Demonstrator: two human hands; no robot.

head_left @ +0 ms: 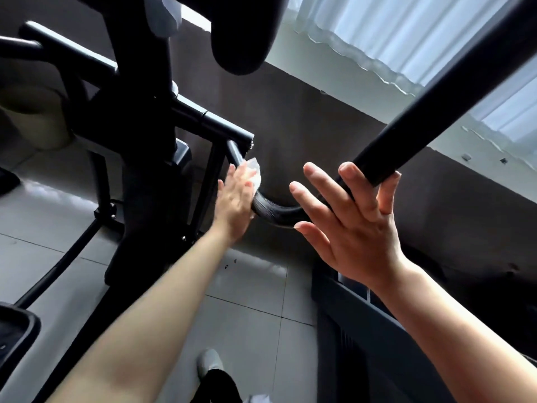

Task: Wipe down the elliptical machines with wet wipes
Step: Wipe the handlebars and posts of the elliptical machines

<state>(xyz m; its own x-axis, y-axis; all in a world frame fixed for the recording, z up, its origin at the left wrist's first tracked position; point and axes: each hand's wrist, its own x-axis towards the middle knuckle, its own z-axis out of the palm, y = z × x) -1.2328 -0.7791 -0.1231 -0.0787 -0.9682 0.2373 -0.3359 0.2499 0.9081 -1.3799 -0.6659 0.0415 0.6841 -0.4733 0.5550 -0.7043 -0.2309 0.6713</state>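
1. Left hand (236,202) is wrapped round the curved handlebar (273,212) of the elliptical (145,135), with a white wet wipe (253,170) squashed between palm and bar, so it's clamped on both.
2. Right hand (353,219) sits on the long black arm bar (436,100); thumb and first finger hook round its lower end, the other fingers are spread out straight.
3. The handlebar bends from under the left hand across toward the right one.
4. No brand or lettering I can read anywhere, it's all dark and backlit.
5. Further out: grey tile floor (252,292), a pale shoe (209,363) at the bottom, white curtains (392,33) top right.
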